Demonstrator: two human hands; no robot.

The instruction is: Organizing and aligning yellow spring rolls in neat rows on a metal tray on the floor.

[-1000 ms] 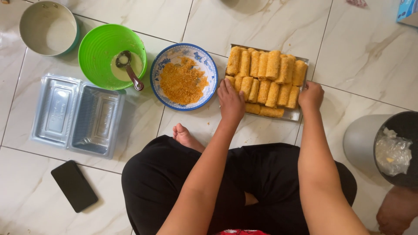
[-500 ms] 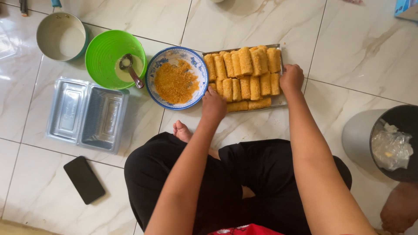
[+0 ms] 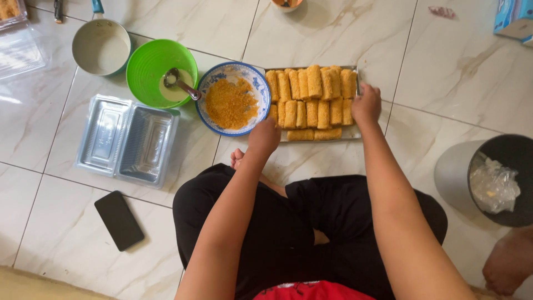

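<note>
- Our left hand [image 3: 264, 137] grips the near-left edge of the tray [image 3: 352, 133]; right hand [image 3: 366, 105] closes on its right edge.
- Tray on the floor beside the crumb bowl [image 3: 234, 103].
- Breaded rolls [image 3: 311, 100] nearly fill it; clear boxes [image 3: 129, 139] lie empty, nothing packed.

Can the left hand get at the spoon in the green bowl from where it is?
Probably yes. The left hand is at the tray's near left corner; only the low crumb bowl lies between it and the spoon.
</note>
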